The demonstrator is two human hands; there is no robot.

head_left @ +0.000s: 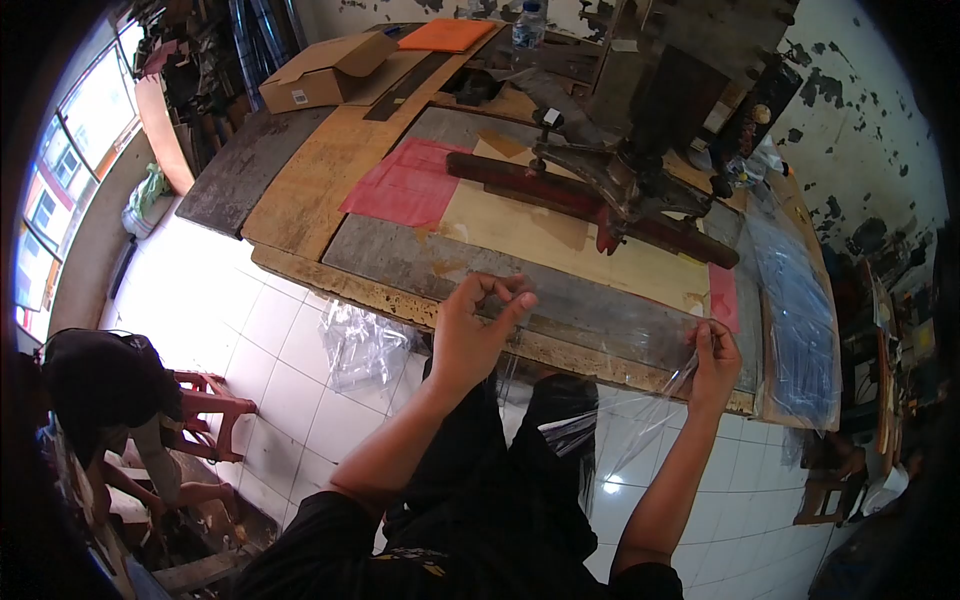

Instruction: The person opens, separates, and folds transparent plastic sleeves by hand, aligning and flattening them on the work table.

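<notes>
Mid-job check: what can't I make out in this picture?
All in the head view:
- Clear film: full outline over the bench, lost to its transparency.
- Left hand: whether it pinches the film; too see-through to tell.
- Machine: top, cut off by the upper edge.
- Cardboard box: label print, too small.

clear film (650,342): outline too faint to tell | press (680,95): top cut off

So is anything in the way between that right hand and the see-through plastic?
No, nothing visible. The right hand is pinching the clear plastic between its thumb and fingers, and part of the plastic hangs past the table's front edge.
</notes>
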